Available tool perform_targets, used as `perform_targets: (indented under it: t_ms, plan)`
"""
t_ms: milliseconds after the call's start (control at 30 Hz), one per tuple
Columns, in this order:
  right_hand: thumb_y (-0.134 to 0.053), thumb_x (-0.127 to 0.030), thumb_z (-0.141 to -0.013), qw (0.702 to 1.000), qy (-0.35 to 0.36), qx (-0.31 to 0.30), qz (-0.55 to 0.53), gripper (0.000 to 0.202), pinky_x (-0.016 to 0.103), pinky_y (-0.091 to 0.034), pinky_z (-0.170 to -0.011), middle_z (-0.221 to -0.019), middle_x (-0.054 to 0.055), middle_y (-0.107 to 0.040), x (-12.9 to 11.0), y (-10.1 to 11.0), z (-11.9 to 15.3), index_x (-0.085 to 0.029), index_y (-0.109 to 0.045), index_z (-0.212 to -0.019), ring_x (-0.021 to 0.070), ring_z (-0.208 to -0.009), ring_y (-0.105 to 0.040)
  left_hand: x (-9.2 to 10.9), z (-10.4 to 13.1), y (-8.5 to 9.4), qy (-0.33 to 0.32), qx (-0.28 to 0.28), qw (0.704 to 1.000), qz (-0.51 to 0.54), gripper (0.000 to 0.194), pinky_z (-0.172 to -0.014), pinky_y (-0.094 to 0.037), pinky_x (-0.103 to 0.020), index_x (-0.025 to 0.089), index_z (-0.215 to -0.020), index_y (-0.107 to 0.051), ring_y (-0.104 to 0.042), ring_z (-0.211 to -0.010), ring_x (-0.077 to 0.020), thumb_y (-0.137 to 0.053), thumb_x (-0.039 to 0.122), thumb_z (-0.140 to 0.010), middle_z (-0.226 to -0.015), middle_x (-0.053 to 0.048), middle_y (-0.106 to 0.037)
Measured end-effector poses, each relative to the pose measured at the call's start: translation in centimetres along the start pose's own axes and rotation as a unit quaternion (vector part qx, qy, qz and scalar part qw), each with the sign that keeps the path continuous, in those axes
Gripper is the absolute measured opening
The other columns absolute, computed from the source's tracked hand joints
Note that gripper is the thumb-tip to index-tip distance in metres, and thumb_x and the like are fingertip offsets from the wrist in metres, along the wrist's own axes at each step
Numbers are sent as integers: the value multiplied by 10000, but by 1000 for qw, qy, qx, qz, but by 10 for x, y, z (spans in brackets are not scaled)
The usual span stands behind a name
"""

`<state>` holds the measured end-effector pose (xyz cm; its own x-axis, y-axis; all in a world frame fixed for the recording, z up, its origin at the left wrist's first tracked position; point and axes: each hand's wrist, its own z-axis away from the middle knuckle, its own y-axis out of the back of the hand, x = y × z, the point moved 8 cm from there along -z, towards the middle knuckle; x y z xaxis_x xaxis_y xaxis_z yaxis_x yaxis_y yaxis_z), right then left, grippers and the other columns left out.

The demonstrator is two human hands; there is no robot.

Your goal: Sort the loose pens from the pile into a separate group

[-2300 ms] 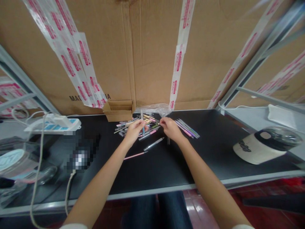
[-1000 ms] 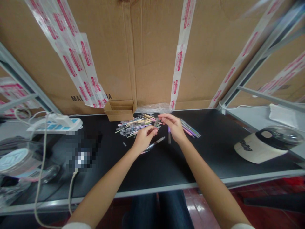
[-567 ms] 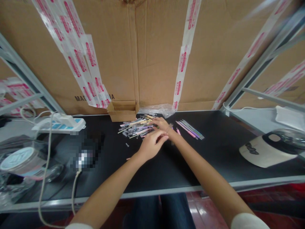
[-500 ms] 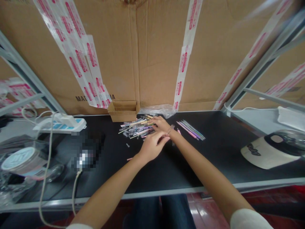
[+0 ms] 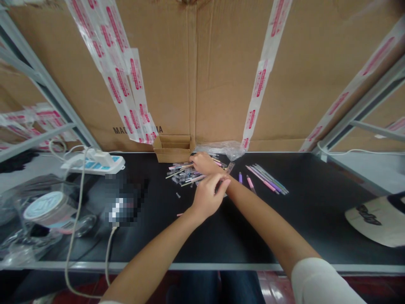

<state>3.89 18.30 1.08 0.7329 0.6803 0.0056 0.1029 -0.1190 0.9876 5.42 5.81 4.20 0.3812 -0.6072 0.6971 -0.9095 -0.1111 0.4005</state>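
Observation:
Close in front of me, my left hand (image 5: 209,193) pinches a clear plastic tube (image 5: 230,167), which sticks up past the fingertips, above my right wrist. Beyond it, my right hand (image 5: 204,163) is stretched leftward over a heap of pens and clear pen parts (image 5: 183,174). Its fingers bend down at the heap's back edge, open as far as they show; their tips are partly hidden. Right of my forearm lie a purple pen piece (image 5: 240,177) and a pink one (image 5: 249,182). A row of assembled-looking pens (image 5: 267,179) lies farther right.
A small open cardboard box (image 5: 173,156) stands behind the heap, beside crumpled clear plastic (image 5: 229,148). On the left are a power strip (image 5: 98,164), a cable, and a lidded tub (image 5: 44,207) in a bag. A cream cap (image 5: 373,219) lies at right. Tall cardboard closes off the back.
My right hand has moved left across the heap, toward the small box. My left hand keeps its pinch on the clear tube. The camera view has turned slightly left.

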Motion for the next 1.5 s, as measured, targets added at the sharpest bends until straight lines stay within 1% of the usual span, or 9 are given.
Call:
perform_targets:
  t_ms: [333,600,800,867,967,1033,1100,1267,1500]
  plan:
    - [-461,-88,-839,1000,-1,-3,-22,271,237,-423,-770,-939,105,-696,4,-3,-2,-162,-655,-1014,172,-877,-628,-18,-2,-4,86,0,992,91,221,-710,-501,-259,181,-843,-616,-633,-720,-150,-475,346,-880,-754,-21,-677]
    - [-468,-80,-819,999,38,35,-15,232,317,-416,-833,-941,127,-677,-4,11,-2,-143,-688,-853,221,-946,-579,-23,-5,-1,99,12,987,122,203,-687,-479,-231,168,-825,-604,-622,-682,-129,-491,329,-871,-720,-13,-661]
    - [-464,-99,-799,993,-51,109,-21,228,382,-423,-835,-898,138,-677,34,31,27,-131,-682,-859,239,-899,-580,-26,-5,-2,98,15,986,136,195,-694,-477,-238,173,-824,-592,-628,-706,-137,-487,329,-874,-726,-12,-643]
    - [-527,-134,-750,955,-113,213,-175,160,340,-455,-773,-842,89,-688,63,42,52,-148,-670,-821,193,-785,-597,-28,-5,-5,96,11,987,130,196,-718,-482,-250,178,-828,-591,-631,-719,-143,-481,332,-877,-746,-14,-645]
    - [-625,-248,-676,808,-206,314,-454,130,289,-473,-626,-714,23,-673,103,39,95,-162,-636,-773,144,-621,-582,-31,-4,-8,92,2,991,96,193,-752,-476,-268,187,-846,-596,-633,-766,-157,-469,328,-883,-805,-21,-662]
    - [-650,-279,-656,712,-210,327,-584,228,268,-468,-584,-722,7,-674,107,36,115,-178,-628,-859,119,-579,-570,-32,-3,-8,92,0,994,58,183,-759,-467,-276,190,-845,-603,-626,-800,-167,-470,310,-882,-843,-25,-669]
    - [-658,-271,-660,666,-184,339,-638,341,265,-480,-609,-759,-6,-676,99,43,129,-214,-601,-991,117,-625,-594,-32,-2,-8,89,-3,996,16,174,-759,-456,-280,191,-829,-610,-615,-817,-175,-475,289,-877,-861,-27,-670]
    - [-675,-259,-674,672,-154,381,-616,545,297,-507,-670,-769,-8,-670,74,64,145,-261,-484,-1185,163,-760,-646,-32,-2,-9,77,-17,996,-42,156,-751,-437,-278,196,-835,-620,-602,-803,-174,-483,262,-873,-869,-21,-671]
    - [-701,-275,-678,681,-121,371,-620,439,335,-515,-788,-782,-1,-687,66,66,143,-239,-546,-1088,167,-789,-651,-35,-4,-10,76,-27,996,-32,159,-764,-429,-277,190,-856,-622,-602,-818,-178,-488,274,-873,-891,-27,-673]
